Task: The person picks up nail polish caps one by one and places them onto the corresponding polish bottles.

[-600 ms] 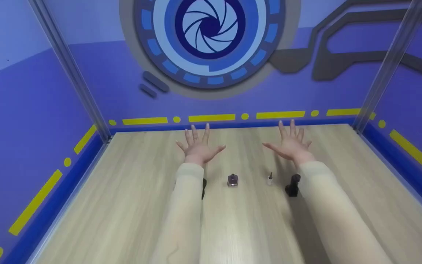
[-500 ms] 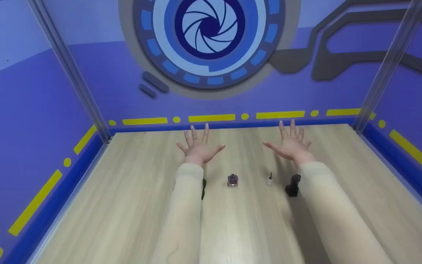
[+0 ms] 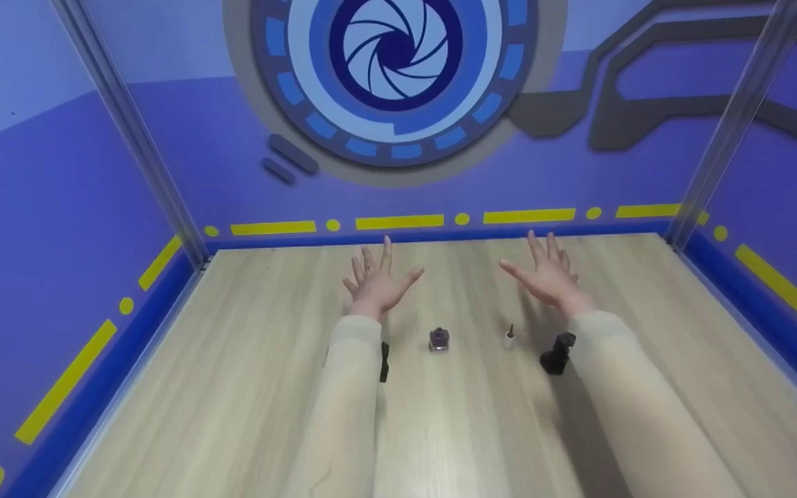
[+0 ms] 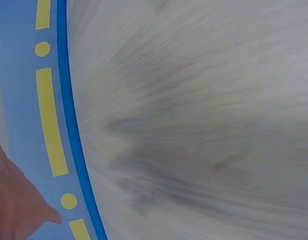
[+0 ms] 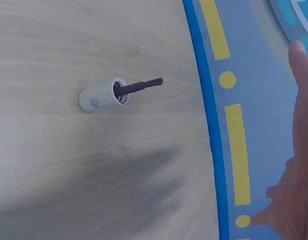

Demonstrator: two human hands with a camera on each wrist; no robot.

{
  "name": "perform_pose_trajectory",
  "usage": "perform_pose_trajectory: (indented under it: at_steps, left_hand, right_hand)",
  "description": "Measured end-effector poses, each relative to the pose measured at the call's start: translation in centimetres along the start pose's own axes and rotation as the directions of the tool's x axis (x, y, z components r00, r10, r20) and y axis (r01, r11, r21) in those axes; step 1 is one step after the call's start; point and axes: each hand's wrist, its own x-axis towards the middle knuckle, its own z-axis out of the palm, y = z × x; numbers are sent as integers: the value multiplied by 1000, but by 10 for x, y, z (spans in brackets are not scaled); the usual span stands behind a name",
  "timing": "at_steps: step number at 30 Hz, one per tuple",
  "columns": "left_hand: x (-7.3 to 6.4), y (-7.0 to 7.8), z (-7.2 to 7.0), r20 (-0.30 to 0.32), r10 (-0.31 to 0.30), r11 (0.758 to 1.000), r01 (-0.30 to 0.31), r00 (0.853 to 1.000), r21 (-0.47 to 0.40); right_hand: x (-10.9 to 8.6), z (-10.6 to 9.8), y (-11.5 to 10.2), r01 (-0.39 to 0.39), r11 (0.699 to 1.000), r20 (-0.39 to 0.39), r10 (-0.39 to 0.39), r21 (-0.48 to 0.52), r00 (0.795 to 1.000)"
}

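Note:
A small nail polish bottle (image 3: 438, 339), dark purple and uncapped, stands on the table between the two forearms in the head view. To its right is the white brush cap (image 5: 100, 96), standing with its dark brush pointing up out of the cap's open end. My left hand (image 3: 378, 285) is raised beyond the bottle, fingers spread and holding nothing. On the other side my right hand (image 3: 549, 278) is raised beyond the cap, also spread and holding nothing. Part of the left hand (image 4: 16, 200) shows at the edge of the left wrist view.
The wood-grain table (image 3: 468, 429) ends at a blue back wall (image 3: 191, 152) with yellow markings. Side panels stand left and right, with metal posts in the corners. A black wrist camera (image 3: 556, 354) sits by the right cuff, another black strap part (image 3: 385, 362) by the left.
Both hands have turned slightly inward at the wrist, so their fingers overlap more in the head view. The bottle and brush cap have stayed in place.

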Motion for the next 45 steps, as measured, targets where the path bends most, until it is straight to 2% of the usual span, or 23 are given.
perform_pose_trajectory:
  at_steps: [4, 9, 14, 17, 24, 30, 32, 36, 39, 41, 43, 45]
  left_hand:
    - [-4, -3, 3, -18, 17, 997, -19, 1000, -79]
    - [-5, -6, 8, -20, 48, 980, -51, 999, -190]
    - [-3, -14, 18, -35, 75, 952, -82, 997, -294]
    - [-4, -18, 25, -44, 78, 922, -89, 996, -377]
    - [-14, -24, 40, -52, 62, 813, -81, 997, -577]
    - [-23, -27, 52, -62, 66, 735, -90, 996, -673]
    - [-26, -27, 56, -60, 64, 709, -88, 996, -699]
    - [-34, -25, 60, -13, 47, 637, -40, 999, -769]
    - [-42, -23, 63, 33, 46, 561, 2, 998, -828]
    - [-45, -22, 66, 38, 53, 517, 6, 998, -856]
    - [-48, -21, 69, 31, 62, 475, -2, 998, -880]
    - [-50, -21, 73, 18, 58, 455, -10, 998, -891]
  right_hand:
    - [-2, 3, 4, 3, 996, -8, -3, 90, 1000]
    - [-3, 8, 10, 28, 976, -25, -23, 214, 999]
    - [-5, 17, 16, 82, 956, -87, -59, 283, 994]
    - [-8, 22, 18, 102, 918, -120, -60, 383, 991]
    - [-19, 34, 25, 115, 802, -153, -30, 586, 988]
    - [-29, 44, 28, 101, 689, -127, -13, 718, 992]
    - [-33, 48, 29, 102, 661, -126, -12, 744, 992]
    - [-40, 56, 32, 83, 555, -103, 5, 827, 995]
    - [-44, 62, 36, 77, 496, -101, 22, 865, 995]
    - [-46, 66, 38, 76, 493, -105, 32, 866, 994]
    - [-50, 69, 40, 80, 505, -113, 35, 859, 993]
    - [-55, 72, 41, 73, 514, -108, 38, 855, 993]
